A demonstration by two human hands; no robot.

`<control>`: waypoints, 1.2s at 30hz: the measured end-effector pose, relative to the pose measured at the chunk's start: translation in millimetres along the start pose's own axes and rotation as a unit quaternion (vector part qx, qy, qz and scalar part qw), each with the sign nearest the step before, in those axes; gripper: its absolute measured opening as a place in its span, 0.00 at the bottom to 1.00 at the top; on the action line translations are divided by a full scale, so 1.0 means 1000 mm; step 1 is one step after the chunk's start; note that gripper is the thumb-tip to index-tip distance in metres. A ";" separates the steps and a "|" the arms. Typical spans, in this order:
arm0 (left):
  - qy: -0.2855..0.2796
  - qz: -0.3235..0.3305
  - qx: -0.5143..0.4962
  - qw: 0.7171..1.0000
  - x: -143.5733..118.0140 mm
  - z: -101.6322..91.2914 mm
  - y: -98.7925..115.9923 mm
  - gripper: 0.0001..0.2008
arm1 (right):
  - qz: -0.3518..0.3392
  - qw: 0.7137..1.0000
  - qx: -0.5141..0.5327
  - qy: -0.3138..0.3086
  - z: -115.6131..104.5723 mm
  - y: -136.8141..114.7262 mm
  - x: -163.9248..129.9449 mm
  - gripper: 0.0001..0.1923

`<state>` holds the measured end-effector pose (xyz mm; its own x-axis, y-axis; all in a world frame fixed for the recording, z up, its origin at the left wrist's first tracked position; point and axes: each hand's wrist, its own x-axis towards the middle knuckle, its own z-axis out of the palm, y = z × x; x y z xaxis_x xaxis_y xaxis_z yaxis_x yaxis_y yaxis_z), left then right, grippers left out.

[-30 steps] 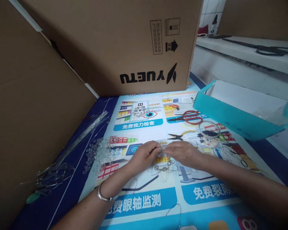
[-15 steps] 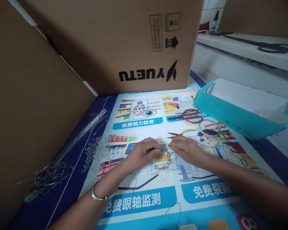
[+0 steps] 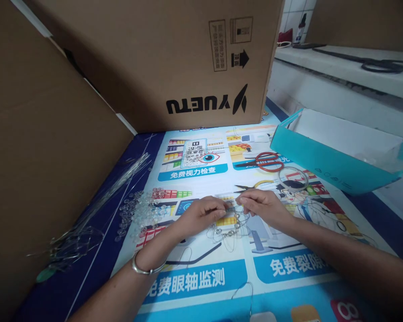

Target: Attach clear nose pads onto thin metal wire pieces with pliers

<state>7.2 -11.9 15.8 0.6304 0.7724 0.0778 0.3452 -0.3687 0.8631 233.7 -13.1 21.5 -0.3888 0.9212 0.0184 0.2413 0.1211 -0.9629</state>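
A silver bangle (image 3: 144, 267) sits on the left wrist, nearest the camera. Beyond it, the left hand (image 3: 201, 213) and the right hand (image 3: 263, 206) meet over the printed poster (image 3: 201, 279) that covers the counter. Both sets of fingers are pinched narrow, on a thin wire piece (image 3: 229, 226) whose loops and small beads trail onto the poster just beneath the hands. What exactly sits between the fingertips is too small to tell.

The wire looks springy and the beads tiny, so a loose pinch could let it flick free and tangle with its own loops. A sweep of the left forearm could also scatter the clear beads (image 3: 139, 212) heaped just to its left.

Further left lies a bundle of straight wires (image 3: 97, 210), beside a leaning cardboard sheet (image 3: 36, 156). Past the hands lie pliers (image 3: 251, 187), a clear ring (image 3: 293, 179) and red scissors (image 3: 263, 162).

To the right stands an open teal box (image 3: 309, 163). Its white inside shows something clear near the far corner, too faint to identify. At the back, the big cardboard carton (image 3: 174, 62) stands upside down, its contents hidden.
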 end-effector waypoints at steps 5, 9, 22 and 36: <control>0.021 0.007 0.054 0.998 0.001 0.003 0.001 0.11 | -0.009 0.999 -0.048 -0.005 0.000 -0.002 -0.002 0.13; 0.028 0.025 0.099 0.994 0.001 0.007 0.003 0.11 | -0.118 0.974 -0.193 0.011 0.001 0.002 -0.001 0.11; 0.025 0.031 0.145 0.989 0.001 0.009 -0.002 0.13 | -0.151 0.956 -0.250 0.024 0.000 -0.001 0.002 0.10; 0.038 0.009 0.179 0.983 0.000 0.010 0.002 0.13 | -0.289 0.762 -0.570 -0.103 0.004 -0.027 0.010 0.09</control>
<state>15.3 -17.8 12.9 0.5891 0.7957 0.1408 0.5662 -0.5308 0.6306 219.8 -8.4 46.4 -0.8259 0.5288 0.1956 0.5473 0.8352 0.0531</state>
